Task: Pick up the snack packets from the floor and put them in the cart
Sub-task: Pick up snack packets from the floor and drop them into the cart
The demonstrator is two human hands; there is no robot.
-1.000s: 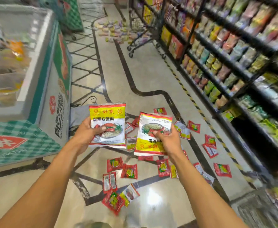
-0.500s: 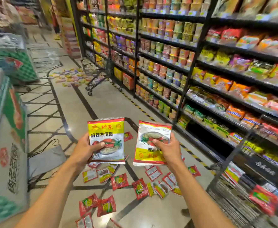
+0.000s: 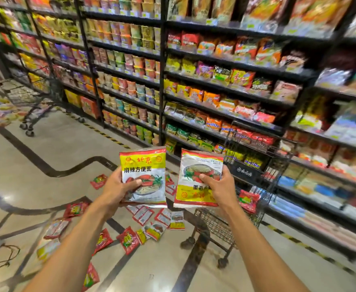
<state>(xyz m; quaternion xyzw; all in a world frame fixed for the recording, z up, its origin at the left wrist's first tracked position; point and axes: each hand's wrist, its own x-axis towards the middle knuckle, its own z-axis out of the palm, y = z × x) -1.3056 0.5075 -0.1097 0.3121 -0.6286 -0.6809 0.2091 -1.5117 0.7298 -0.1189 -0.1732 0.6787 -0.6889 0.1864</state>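
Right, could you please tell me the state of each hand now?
Left hand: holds a silver, yellow and red plastic noodle packet, print upright.
Right hand: holds a matching plastic noodle packet, print upside down.

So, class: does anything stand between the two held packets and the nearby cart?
Nothing visible does. The left hand grips the left packet, the right hand the right packet, and the cart stands open-topped just right of them.

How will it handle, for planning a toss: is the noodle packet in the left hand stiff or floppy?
Probably fairly stiff: the noodle packet, gripped low by the left hand, stands upright without drooping. Its glossy film shows glare, so possibly slippery. Likely light: a thumb-and-finger grip holds it.
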